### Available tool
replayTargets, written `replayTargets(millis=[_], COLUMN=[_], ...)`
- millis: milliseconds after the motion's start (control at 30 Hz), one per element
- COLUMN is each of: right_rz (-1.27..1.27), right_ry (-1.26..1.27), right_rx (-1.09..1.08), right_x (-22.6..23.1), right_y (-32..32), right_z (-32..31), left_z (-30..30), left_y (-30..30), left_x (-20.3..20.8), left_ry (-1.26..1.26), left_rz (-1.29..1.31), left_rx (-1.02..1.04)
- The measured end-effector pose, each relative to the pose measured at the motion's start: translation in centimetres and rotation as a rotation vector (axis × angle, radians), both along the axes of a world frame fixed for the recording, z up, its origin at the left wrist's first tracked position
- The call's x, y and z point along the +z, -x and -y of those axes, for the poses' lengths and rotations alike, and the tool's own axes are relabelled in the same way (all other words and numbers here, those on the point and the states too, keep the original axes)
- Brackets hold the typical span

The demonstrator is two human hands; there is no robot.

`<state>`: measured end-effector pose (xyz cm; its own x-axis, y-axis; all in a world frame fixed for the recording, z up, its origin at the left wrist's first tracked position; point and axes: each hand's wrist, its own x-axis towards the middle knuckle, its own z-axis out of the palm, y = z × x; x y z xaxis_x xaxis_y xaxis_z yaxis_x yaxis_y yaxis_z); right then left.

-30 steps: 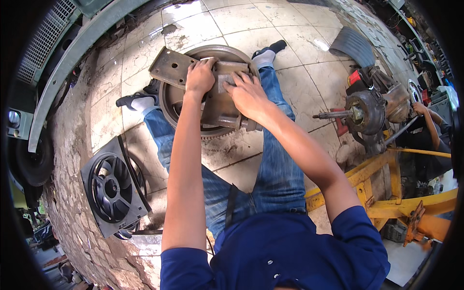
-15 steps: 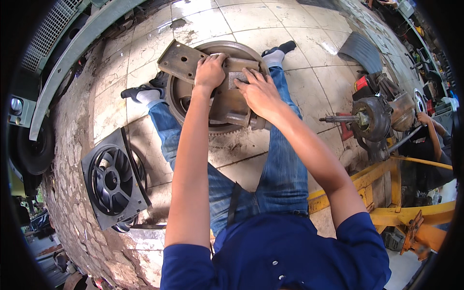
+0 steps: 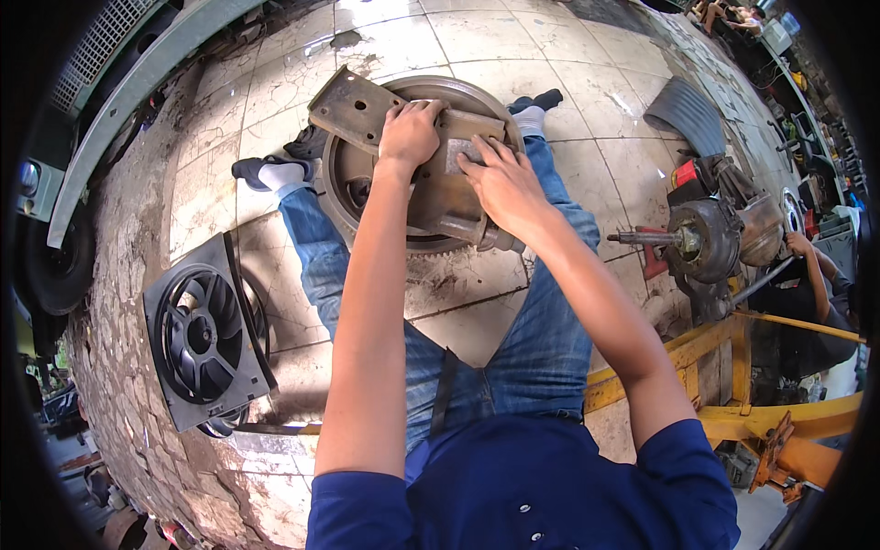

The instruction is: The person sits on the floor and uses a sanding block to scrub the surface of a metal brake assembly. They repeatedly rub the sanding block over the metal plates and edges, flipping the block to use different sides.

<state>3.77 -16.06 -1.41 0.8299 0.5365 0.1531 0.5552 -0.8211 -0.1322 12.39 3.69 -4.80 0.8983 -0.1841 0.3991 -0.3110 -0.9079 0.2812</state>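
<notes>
Between my legs lies a large round metal wheel [image 3: 339, 197] with teeth along its near edge, like a flywheel. Across its top rests a heavy brown metal bracket [image 3: 445, 194], with a drilled flat plate [image 3: 348, 105] sticking out at the far left. My left hand [image 3: 410, 137] is closed over the bracket where the plate meets its body; the fingertips are partly hidden. Spread fingers of my right hand [image 3: 504, 179] lie on the bracket's right part, beside a pale rectangular patch. A short cylindrical end [image 3: 500, 240] of the bracket shows below the right wrist.
To the left a black radiator fan [image 3: 200, 337] leans in its square shroud. An axle hub assembly [image 3: 706, 234] stands at the right, near a yellow steel frame [image 3: 788, 417]. Farther off lies a ribbed dark mat [image 3: 686, 115]. At the right edge another person's hand [image 3: 799, 245] touches a metal bar.
The wheel, bracket and both my hands sit slightly farther right in the view. The bracket appears slightly turned; both hands remain on it.
</notes>
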Motion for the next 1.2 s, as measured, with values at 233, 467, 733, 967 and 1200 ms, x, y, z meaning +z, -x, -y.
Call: replayTargets(millis=[233, 467, 733, 967, 1200], right_rz=[0.072, -0.016, -0.012, -0.016, -0.042], right_ry=[0.086, 0.000, -0.006, -0.005, 0.023], right_rx=[-0.057, 0.006, -0.005, -0.052, -0.059], right_x=[0.5, 0.8, 0.7, 1.4, 1.0], right_y=[-0.9, 0.0, 0.8, -0.5, -0.4], right_z=[-1.3, 0.1, -0.5, -2.0, -1.1], left_z=[0.5, 0.3, 0.2, 0.8, 0.9], left_y=[0.3, 0.0, 0.8, 0.4, 0.5], left_x=[0.3, 0.4, 0.3, 0.2, 0.7], left_ry=[-0.010, -0.043, -0.035, 0.017, -0.023], left_rz=[-0.004, 0.034, -0.014, -0.008, -0.022], left_rx=[-0.001, -0.002, 0.014, 0.027, 0.009])
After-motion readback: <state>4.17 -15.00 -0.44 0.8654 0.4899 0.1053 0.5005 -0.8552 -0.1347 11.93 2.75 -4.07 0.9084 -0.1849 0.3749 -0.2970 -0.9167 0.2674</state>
